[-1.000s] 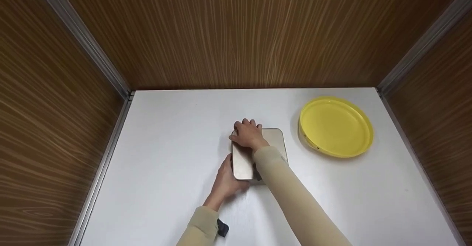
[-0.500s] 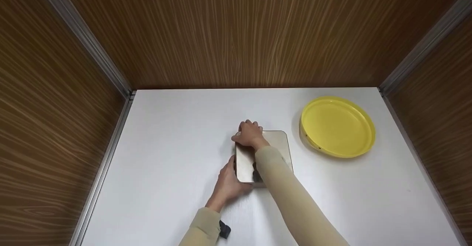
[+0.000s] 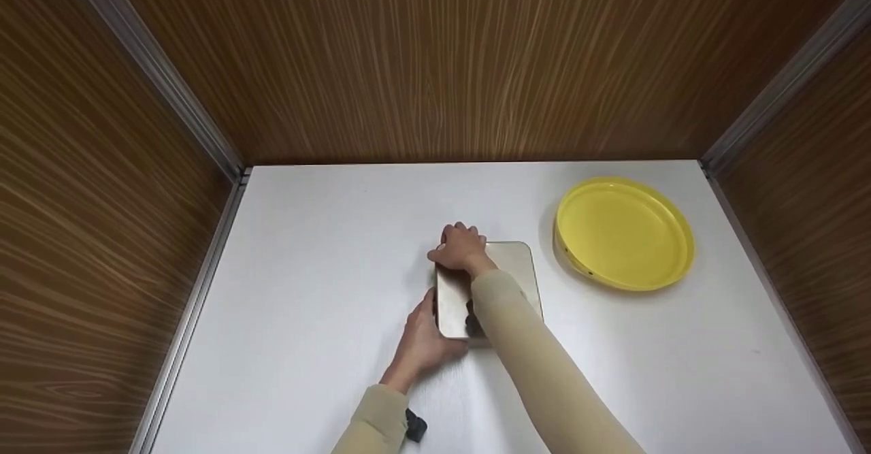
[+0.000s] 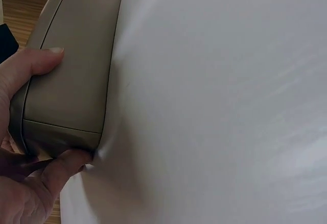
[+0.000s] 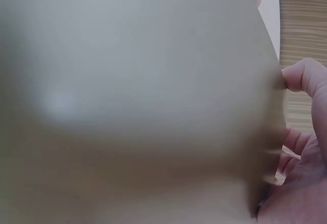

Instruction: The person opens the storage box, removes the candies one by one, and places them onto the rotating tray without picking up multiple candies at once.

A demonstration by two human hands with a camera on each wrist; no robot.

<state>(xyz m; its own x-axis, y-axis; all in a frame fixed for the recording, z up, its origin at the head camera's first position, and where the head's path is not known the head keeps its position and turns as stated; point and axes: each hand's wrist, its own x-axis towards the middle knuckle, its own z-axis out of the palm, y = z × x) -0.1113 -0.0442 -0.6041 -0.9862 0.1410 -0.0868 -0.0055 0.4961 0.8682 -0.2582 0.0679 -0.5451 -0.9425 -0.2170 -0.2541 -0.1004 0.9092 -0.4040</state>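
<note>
In the head view, a beige rectangular box (image 3: 452,311) with rounded corners lies flat near the middle of the white table. My left hand (image 3: 423,342) grips its near left corner. In the left wrist view, the thumb and fingers spread around that corner of the box (image 4: 76,86), and a thin seam runs along its side near the top. My right hand (image 3: 459,248) holds the far left corner from above, fingers bent over the far edge. The right wrist view shows the blurred top of the box (image 5: 143,71) close up, with the right hand (image 5: 306,147) at its edge.
A round yellow tray (image 3: 622,233) with a raised rim rests on the white table (image 3: 320,270) at the far right. Wood-grain panels (image 3: 442,66) enclose the table at the back and both sides, with metal strips (image 3: 190,311) along the side edges.
The box and both hands have shifted slightly right and nearer in the head view, mostly in the first half second. The grip of each hand looks the same.
</note>
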